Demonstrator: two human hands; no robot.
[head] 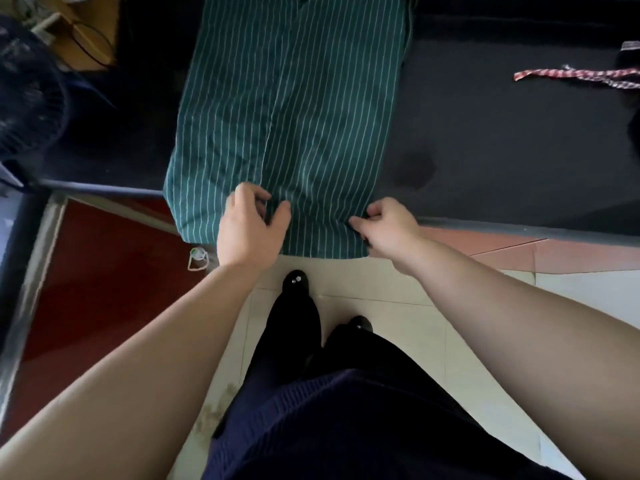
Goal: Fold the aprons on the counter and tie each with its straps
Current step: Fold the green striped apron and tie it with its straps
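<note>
A green apron (pixel 294 109) with thin white stripes lies lengthwise on the black counter (pixel 485 140), folded in from both sides so two edges meet along a middle seam. Its near end hangs over the counter's front edge. My left hand (pixel 249 223) sits at that hanging end by the seam, fingers curled, thumb and fingers closing on the cloth. My right hand (pixel 388 226) pinches the apron's lower right corner. A red-and-white checked strap (pixel 568 76) of another apron lies on the counter at the far right.
A dark fan (pixel 27 95) stands at the left beside the counter. A red panel (pixel 104 271) and pale floor tiles lie below the counter edge. My dark shoes (pixel 296 280) stand close to the counter. A small white object (pixel 198 258) lies on the floor.
</note>
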